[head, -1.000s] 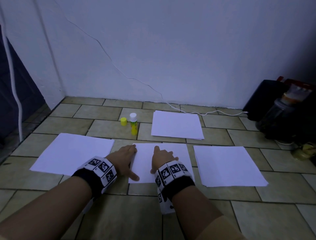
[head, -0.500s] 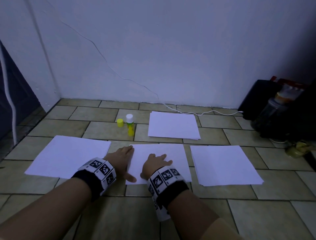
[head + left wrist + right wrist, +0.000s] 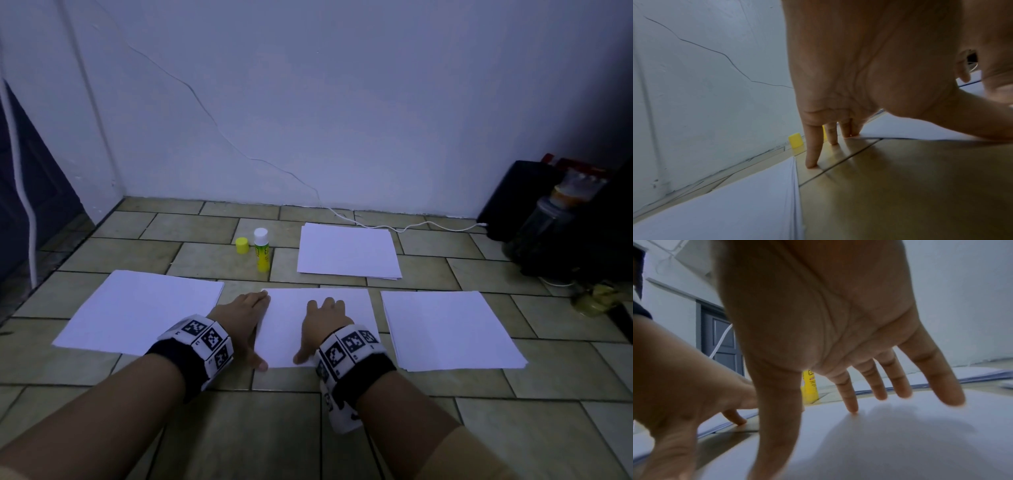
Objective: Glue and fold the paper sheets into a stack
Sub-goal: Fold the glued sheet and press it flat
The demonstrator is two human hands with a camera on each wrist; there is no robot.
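A white folded sheet (image 3: pixel 287 322) lies on the tiled floor in front of me. My left hand (image 3: pixel 245 318) rests flat along its left edge, fingers straight, fingertips (image 3: pixel 812 164) on the tile and thumb on the paper's near corner. My right hand (image 3: pixel 323 320) lies flat on the sheet (image 3: pixel 900 443), fingers spread and straight. White paper stacks lie to the left (image 3: pixel 144 308), to the right (image 3: pixel 445 329) and behind (image 3: pixel 347 251). A yellow glue stick (image 3: pixel 262 250) stands uncapped behind the sheet, its yellow cap (image 3: pixel 242 245) beside it.
A white wall rises just behind the far stack, with a white cable (image 3: pixel 411 226) along its foot. Dark bags and a jar (image 3: pixel 555 219) crowd the right corner. A dark door (image 3: pixel 20 192) is at the left. Bare tiles lie near me.
My right hand has slid leftward across the middle sheet, from its right part to its middle. The left hand has stayed along the sheet's left edge.
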